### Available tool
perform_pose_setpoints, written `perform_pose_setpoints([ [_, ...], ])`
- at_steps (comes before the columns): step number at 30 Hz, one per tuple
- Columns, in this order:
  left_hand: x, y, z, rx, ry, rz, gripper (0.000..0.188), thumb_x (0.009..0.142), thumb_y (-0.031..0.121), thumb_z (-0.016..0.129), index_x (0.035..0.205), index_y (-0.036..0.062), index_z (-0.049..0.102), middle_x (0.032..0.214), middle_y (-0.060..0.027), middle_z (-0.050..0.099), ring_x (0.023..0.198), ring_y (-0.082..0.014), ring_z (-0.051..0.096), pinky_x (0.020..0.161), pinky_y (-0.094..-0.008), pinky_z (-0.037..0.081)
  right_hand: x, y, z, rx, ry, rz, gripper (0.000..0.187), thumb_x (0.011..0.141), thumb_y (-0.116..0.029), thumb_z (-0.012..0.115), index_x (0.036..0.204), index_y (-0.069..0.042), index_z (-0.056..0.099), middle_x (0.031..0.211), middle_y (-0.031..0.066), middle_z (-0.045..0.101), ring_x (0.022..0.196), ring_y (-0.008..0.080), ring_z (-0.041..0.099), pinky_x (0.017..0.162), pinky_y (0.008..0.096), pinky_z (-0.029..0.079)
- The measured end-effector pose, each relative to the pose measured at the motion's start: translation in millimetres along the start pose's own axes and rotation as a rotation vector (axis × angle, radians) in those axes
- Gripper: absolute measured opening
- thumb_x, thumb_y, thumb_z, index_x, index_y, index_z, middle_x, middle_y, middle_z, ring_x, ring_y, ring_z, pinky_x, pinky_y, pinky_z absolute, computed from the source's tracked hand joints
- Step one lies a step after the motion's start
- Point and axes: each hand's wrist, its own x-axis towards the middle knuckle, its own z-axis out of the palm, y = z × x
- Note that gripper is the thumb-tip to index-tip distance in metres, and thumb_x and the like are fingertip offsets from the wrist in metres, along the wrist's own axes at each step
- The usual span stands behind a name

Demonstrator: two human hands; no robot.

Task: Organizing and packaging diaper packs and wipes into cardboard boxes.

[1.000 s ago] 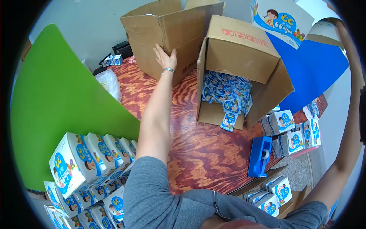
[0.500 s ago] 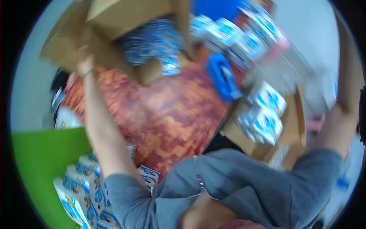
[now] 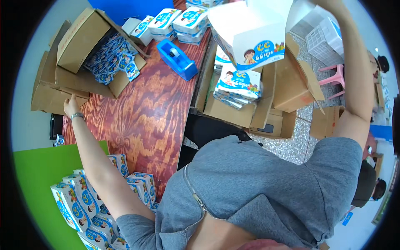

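My left hand (image 3: 71, 106), with a band at its wrist, is at the lower edge of an open cardboard box (image 3: 77, 41) on the table. Its fingers look apart and hold nothing. Many small blue-and-white packets (image 3: 113, 60) spill toward that box's mouth. High at the upper right my right hand (image 3: 327, 3) is partly cut off by the picture's edge. A white printed carton (image 3: 258, 43) hangs in the air beside it, apparently in its grip, though the fingers are hidden. Beneath the carton, flattened white cartons (image 3: 238, 83) lie stacked in an open cardboard box (image 3: 263, 100).
A blue tape dispenser (image 3: 177, 60) stands on the red-patterned table (image 3: 137, 112). Closed white cartons (image 3: 164, 21) line its far side; several more (image 3: 89, 200) are piled near left by a green panel (image 3: 35, 175). A pink stool (image 3: 333, 77) and white baskets (image 3: 321, 41) stand right.
The view has turned and become sharper. The white carton now shows in the air at the upper right, with my right arm raised beside it. My left hand is lower on the cardboard box.
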Motion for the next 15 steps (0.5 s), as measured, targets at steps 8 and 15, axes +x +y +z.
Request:
perform_pose_setpoints([
  [8, -28.0, 4.0, -44.3, -0.216, -0.189, 0.045, 0.058, 0.082, 0.017, 0.077, 0.127, -0.0132, 0.056, 0.116, -0.0188, 0.068, 0.095, -0.0233, 0.068, 0.086, -0.0356, 0.055, -95.2, 159.7, 47.2, -0.221, 0.037, 0.339, 0.023, 0.081, -0.007, 0.064, 0.102, -0.007, 0.074, 0.098, 0.012, 0.074, 0.086, 0.0235, 0.072, 0.078, 0.0332, 0.055],
  [15, -193.2, 56.8, 35.7, -0.367, -0.329, -0.028, 0.042, 0.083, 0.016, 0.074, 0.117, -0.005, 0.063, 0.095, -0.0119, 0.069, 0.085, -0.022, 0.066, 0.08, -0.0351, 0.054, -77.5, 110.2, 63.6, 0.131, 0.082, 0.388, 0.031, 0.085, -0.005, 0.056, 0.113, -0.006, 0.07, 0.096, 0.0116, 0.075, 0.084, 0.0162, 0.071, 0.075, 0.0279, 0.053],
])
